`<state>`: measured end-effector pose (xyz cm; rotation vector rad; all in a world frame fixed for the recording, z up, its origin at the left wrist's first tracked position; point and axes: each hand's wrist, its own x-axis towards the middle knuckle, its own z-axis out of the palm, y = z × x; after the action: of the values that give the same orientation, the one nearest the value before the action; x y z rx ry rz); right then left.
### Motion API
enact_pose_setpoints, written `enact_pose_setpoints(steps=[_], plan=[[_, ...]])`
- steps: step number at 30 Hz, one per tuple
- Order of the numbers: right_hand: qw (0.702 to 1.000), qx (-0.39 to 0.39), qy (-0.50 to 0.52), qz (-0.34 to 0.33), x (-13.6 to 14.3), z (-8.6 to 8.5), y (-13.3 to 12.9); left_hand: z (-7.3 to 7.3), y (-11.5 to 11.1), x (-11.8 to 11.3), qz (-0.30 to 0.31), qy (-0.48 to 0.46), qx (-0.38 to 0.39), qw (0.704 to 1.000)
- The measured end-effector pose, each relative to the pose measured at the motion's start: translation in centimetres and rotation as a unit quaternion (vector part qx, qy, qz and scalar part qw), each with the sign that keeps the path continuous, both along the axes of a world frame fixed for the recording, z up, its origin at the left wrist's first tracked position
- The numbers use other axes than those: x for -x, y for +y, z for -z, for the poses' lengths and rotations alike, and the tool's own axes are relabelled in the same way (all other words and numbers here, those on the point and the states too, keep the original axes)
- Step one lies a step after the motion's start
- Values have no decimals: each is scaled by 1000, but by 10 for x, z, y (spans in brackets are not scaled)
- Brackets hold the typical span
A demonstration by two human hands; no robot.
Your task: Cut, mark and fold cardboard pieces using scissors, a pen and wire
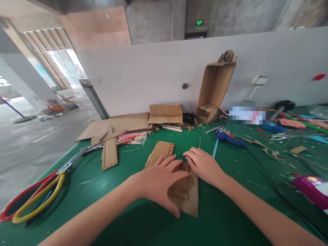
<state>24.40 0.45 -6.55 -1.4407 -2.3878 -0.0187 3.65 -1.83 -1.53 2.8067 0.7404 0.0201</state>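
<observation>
A folded piece of brown cardboard [191, 201] lies on the green table in front of me, with a creased upper part [162, 149] reaching up and to the left. My left hand [160, 179] is spread over the cardboard's left side, fingers apart, thumb toward the near edge. At the cardboard's upper right, my right hand [203, 165] has its fingers bent and pressed together at the edge. Whatever lies under those fingertips is hidden. A thin stick [200, 143] stands out just beyond the right hand.
Red-and-yellow-handled shears [60, 176] lie at the left, near cardboard strips [110, 153]. A tall cardboard box [214, 89] stands against the white partition [143, 75]. A blue glue gun [230, 139] with its cable and a purple object [309, 188] are on the right.
</observation>
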Motion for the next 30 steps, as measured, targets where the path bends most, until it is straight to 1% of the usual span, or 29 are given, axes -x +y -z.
enact_pose_setpoints(steps=[2,6,12,15,18,24,28,30], plan=[[999,-15,-30,10,4,0,-1,1,-1,5,15,26,3,1000],[999,-12,-32,27,3,-1,-2,4,4,8,28,9,-23,999],[998,5,52,25,0,0,-1,13,14,9,-6,-28,-62,998],[996,19,88,0,-1,1,1,18,10,7,-3,-32,-79,996],[990,42,137,-13,-4,-1,2,22,2,1,5,-28,-81,996],[972,81,220,1,-11,-6,1,29,-8,-7,3,-34,-71,997],[968,93,231,4,-11,-7,2,35,-6,-6,15,-56,-76,995],[963,101,251,9,-12,-5,4,35,-4,-5,25,-60,-84,994]])
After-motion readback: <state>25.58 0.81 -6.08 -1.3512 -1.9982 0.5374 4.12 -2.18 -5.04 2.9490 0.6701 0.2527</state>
